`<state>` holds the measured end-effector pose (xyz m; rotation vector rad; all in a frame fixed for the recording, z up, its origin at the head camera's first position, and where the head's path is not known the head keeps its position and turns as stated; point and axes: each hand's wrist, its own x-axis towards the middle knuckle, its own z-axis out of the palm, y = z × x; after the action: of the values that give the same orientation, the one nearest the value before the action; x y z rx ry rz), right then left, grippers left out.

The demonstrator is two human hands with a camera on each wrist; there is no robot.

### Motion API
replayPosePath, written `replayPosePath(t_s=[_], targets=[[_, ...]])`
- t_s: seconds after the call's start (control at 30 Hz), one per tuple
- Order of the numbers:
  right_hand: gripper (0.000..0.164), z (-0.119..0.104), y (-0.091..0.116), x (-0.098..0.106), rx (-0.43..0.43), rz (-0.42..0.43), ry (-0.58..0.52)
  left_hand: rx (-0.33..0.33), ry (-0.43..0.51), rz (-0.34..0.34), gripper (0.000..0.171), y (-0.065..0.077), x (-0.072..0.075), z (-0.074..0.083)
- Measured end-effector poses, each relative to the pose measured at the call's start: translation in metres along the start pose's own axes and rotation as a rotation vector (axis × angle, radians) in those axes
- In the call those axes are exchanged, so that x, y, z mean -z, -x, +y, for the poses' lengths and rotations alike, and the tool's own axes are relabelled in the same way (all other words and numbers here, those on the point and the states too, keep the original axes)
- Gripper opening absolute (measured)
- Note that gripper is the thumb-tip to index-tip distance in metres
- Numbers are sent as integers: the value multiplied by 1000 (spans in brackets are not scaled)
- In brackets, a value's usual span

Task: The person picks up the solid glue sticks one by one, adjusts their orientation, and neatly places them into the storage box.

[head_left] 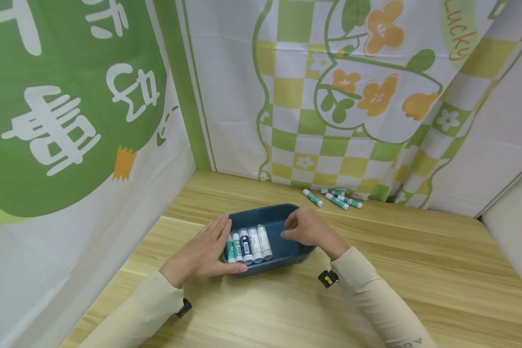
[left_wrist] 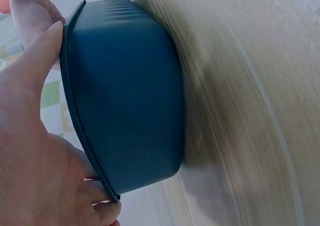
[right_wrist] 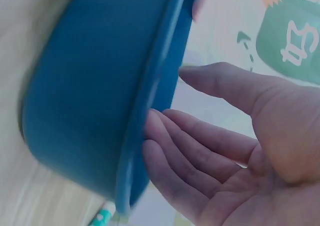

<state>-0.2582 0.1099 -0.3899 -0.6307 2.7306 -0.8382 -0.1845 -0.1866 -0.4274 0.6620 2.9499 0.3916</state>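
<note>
A dark blue tray (head_left: 282, 263) stands on the wooden table. Several glue sticks (head_left: 245, 246) lie side by side in its left part: two green-labelled, one dark blue and two larger white ones. My left hand (head_left: 204, 246) rests on the tray's left end, its fingers along the rim and its thumb stretched over the front edge. In the left wrist view the thumb touches the rim of the tray (left_wrist: 125, 96). Over the tray's right part hangs my right hand (head_left: 309, 227), fingers loosely bent. The right wrist view shows nothing between its thumb and fingers (right_wrist: 185, 171).
Several smaller green-and-white glue sticks (head_left: 337, 200) lie loose near the table's back edge, behind the tray and to its right. A patterned cloth (head_left: 304, 96) hangs along the back, and a green-and-white one (head_left: 82, 121) stands at the left.
</note>
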Motion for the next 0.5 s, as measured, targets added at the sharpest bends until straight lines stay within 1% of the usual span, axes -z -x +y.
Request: replayPosePath(t_s=[0.17,0.37,0.5], targets=[[30,12,-3,14,38,88,46,-5,-4,6,126,-1,-1,-1],[32,28,-6,26,19,175,44,-9,-14,13,127,-2,-3,-2],[33,41,-9,32,22,259,48,-7,-12,11,127,-2,-3,-2]])
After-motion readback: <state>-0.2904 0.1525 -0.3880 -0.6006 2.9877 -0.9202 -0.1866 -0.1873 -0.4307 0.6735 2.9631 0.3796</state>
